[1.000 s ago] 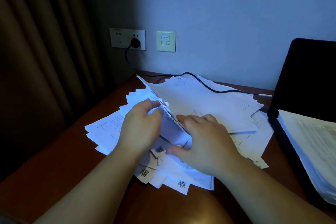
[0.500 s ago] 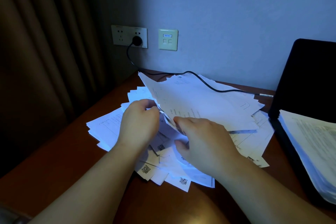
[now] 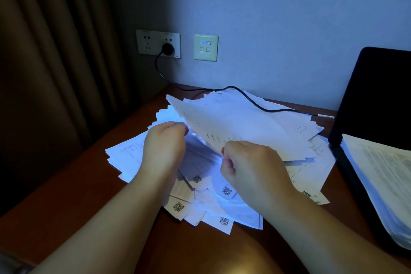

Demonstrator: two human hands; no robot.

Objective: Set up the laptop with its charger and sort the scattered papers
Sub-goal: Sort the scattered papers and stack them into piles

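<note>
Both hands are in the paper heap now. The right hand point(image 3: 251, 169) is curled tight, pinching the near edge of a lifted sheaf point(image 3: 240, 127) of sheets, which tilts up off the pile and fans away toward the wall. The left hand point(image 3: 164, 147) is curled too, fingers tucked in at the left edge of that same sheaf, though whether it actually grips a sheet or just presses against it, the view does not tell. Beneath them the papers point(image 3: 133, 155) sprawl across the brown worktop point(image 3: 73, 202), loose and overlapping, with several small slips showing QR codes point(image 3: 178, 206) at the near edge of the heap. A black cable point(image 3: 251, 101) runs from a plug point(image 3: 167, 48) seated in the wall socket point(image 3: 158, 44), drops to the worktop and snakes over the far side of the papers, ending just beside the laptop point(image 3: 375, 95) at the right. The laptop stands open, screen dark, and a thick stack point(image 3: 384, 176) of sheets lies on its base, well apart from the scattered heap. A pale switch plate point(image 3: 205, 47) sits on the wall just right of the socket, and a brown curtain point(image 3: 51, 62) hangs at the left.
</note>
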